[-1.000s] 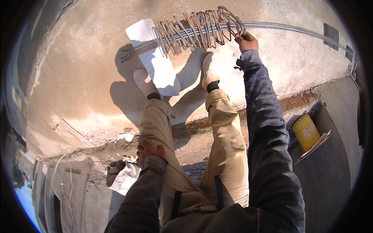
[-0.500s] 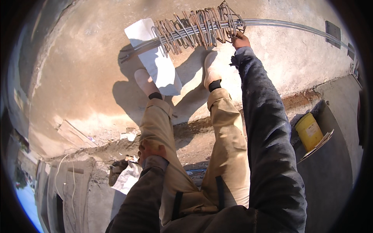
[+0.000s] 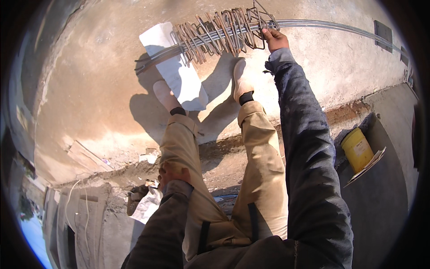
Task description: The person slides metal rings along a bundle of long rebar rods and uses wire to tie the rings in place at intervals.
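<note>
My right hand [image 3: 276, 39] is closed on a bent steel stirrup at the right end of a row, thumb and fingers pinching its wire. Several rusty stirrups [image 3: 226, 33] hang in a crowded row around long grey steel rods [image 3: 313, 24]. The rods' left ends rest across a white block [image 3: 183, 85], which lies between my feet. My left hand [image 3: 174, 174] lies on my left thigh near the knee, holding nothing; some of its fingers are in shadow.
A yellow container [image 3: 357, 150] stands in a recess at the right, with a flat board beside it. Further along, the rods cross a dark block [image 3: 383, 36]. A crumpled white sack [image 3: 148, 205] lies below the concrete ledge at the left, near a loose pale cord [image 3: 68, 201].
My right hand has shifted slightly, its thumb and fingers now higher against the end stirrup. That stirrup has tilted, and the row has moved a little left. My left hand stays put.
</note>
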Motion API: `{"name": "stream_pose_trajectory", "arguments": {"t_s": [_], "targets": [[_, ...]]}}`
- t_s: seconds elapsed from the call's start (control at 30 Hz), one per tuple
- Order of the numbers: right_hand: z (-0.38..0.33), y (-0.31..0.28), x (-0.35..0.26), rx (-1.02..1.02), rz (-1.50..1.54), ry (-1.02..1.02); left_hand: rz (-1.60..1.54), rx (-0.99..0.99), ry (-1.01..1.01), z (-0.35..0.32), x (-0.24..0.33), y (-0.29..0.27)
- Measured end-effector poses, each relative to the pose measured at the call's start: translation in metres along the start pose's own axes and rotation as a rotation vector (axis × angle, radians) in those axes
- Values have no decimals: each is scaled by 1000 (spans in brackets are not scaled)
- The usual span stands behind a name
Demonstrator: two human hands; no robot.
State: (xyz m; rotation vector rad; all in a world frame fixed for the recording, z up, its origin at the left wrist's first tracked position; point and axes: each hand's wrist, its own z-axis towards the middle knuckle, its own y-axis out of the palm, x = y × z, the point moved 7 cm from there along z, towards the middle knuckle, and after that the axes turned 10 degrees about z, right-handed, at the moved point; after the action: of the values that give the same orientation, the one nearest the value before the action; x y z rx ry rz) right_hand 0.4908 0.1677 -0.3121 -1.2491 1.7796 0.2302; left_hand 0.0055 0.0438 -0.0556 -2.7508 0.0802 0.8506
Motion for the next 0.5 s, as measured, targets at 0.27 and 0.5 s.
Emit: {"name": "stream_pose_trajectory", "arguments": {"t_s": [0.27, 0.5], "targets": [[-33, -10, -23, 26, 218, -164, 55, 66, 8, -1, -3, -2], [-20, -10, -8, -183, 157, 78, 14, 15, 4, -1, 0, -4]]}}
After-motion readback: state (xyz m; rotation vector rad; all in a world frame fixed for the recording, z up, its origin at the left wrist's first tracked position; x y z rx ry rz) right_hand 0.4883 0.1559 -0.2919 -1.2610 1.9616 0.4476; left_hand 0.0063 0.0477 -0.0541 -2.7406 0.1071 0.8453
